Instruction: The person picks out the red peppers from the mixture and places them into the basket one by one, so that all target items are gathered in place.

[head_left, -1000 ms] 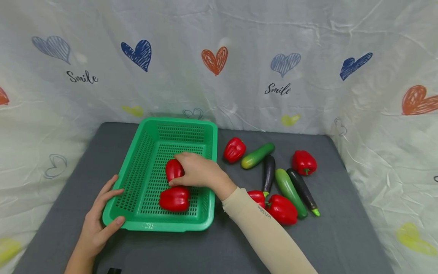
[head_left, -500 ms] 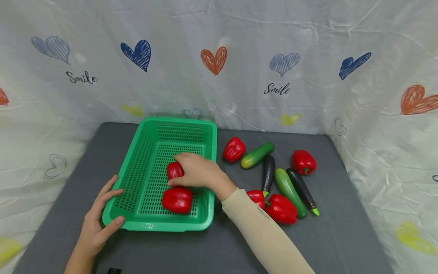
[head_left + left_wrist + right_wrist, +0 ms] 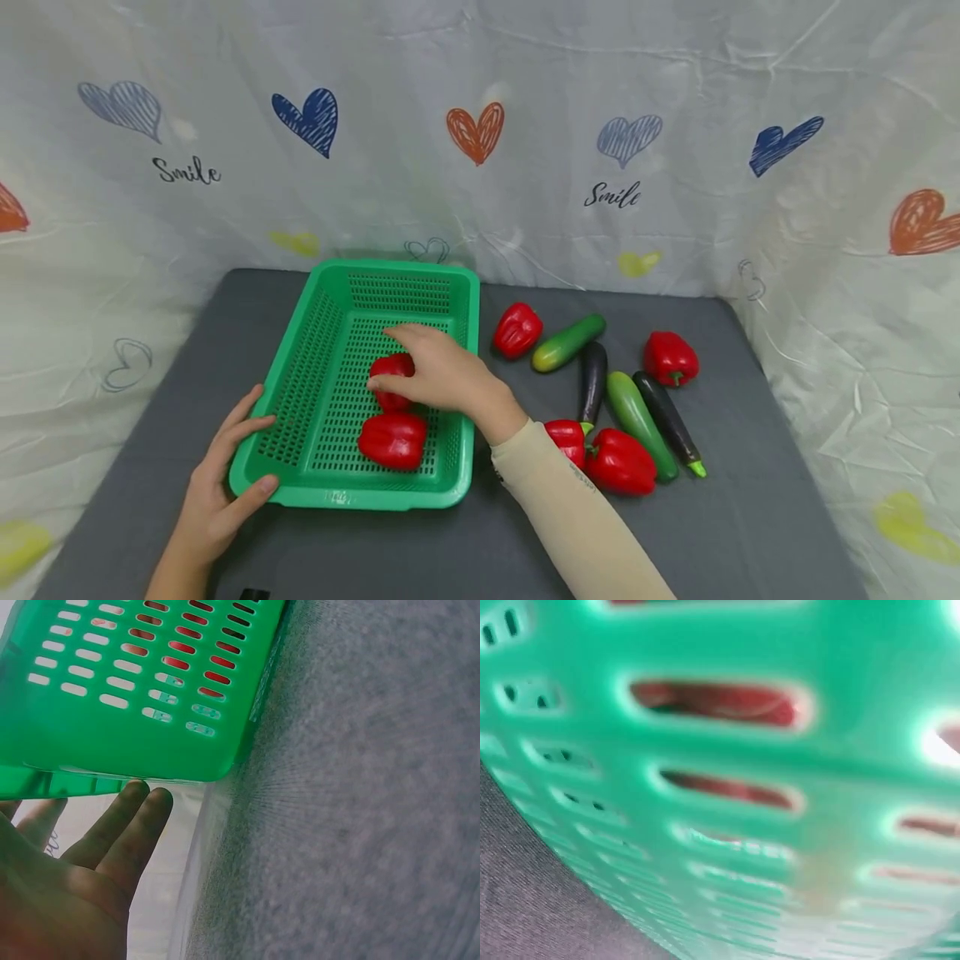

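A green perforated plastic basket point(image 3: 375, 498) sits on the left of the table. Inside it, two red bell peppers lie one behind the other: the nearer bell pepper point(image 3: 392, 440) and the farther bell pepper point(image 3: 392, 392). My right hand point(image 3: 442, 371) reaches over the basket's right rim, thumb and fingers spread apart around the farther pepper; part of that pepper is hidden by the hand. With fairly straight fingers, my left hand point(image 3: 217, 492) rests against the basket's near left corner. The left wrist view shows its fingers point(image 3: 135, 840) at the rim. The right wrist view shows mostly basket wall point(image 3: 727, 750).
Right of the basket lie several more red bell peppers point(image 3: 517, 330), two green cucumbers point(image 3: 641, 423) and two dark eggplants point(image 3: 667, 421). One pepper is partly covered by the right sleeve point(image 3: 570, 508). A white curtain with hearts point(image 3: 480, 208) stands behind the grey table point(image 3: 360, 550).
The right hand's fingers have spread from the farther pepper, which shows more now. Both peppers in the basket have shifted slightly right. The left hand stays at the corner.
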{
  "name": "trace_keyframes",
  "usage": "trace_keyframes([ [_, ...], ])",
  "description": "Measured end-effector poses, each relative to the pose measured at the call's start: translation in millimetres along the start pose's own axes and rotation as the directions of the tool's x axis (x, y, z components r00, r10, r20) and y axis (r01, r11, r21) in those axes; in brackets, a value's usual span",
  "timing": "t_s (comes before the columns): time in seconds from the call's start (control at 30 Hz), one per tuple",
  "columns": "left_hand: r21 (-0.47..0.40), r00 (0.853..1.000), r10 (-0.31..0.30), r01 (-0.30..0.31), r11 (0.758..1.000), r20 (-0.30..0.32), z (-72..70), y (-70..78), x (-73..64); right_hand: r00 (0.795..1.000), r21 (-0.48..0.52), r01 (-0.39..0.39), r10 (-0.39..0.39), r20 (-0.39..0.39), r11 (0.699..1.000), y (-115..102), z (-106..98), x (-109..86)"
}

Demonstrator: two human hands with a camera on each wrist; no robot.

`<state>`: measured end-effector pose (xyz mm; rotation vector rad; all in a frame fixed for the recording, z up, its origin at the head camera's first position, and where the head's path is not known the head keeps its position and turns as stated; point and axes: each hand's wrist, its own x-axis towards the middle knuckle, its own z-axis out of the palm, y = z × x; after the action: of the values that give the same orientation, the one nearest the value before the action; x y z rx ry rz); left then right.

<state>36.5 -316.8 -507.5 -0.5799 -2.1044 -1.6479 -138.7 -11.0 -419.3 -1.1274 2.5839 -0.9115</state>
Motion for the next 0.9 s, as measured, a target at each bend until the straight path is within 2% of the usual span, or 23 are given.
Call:
trace_keyframes([
  [0.27, 0.006, 1.000, 0.006, -0.006, 1.000, -0.002, 1.7, -3.2, 1.1, 0.993, 0.087, 0.062, -0.053, -0.109, 0.994, 8, -3, -4.9],
  [0.5, -0.004, 1.000, 0.007, -0.007, 1.000, -0.014, 1.8, -3.1, -0.1, 0.982, 0.164, 0.090, -0.059, -0.182, 0.982, 5, -9, -12.6],
  [0.63, -0.020, 1.000, 0.009, -0.009, 1.000, -0.021, 2.2, -2.3, 0.3, 0.962, 0.183, 0.120, -0.069, -0.266, 0.976, 2, -20, -19.2],
  [0.77, -0.020, 1.000, 0.008, -0.008, 1.000, -0.026, 2.7, -1.6, 0.9, 0.935, 0.155, 0.135, -0.074, -0.347, 0.979, 4, -35, -28.1],
  [0.9, -0.034, 1.000, -0.004, 0.003, 0.999, -0.021, 3.6, -1.3, 1.2, 0.906, 0.164, 0.130, -0.050, -0.420, 0.978, 11, -49, -39.6],
])
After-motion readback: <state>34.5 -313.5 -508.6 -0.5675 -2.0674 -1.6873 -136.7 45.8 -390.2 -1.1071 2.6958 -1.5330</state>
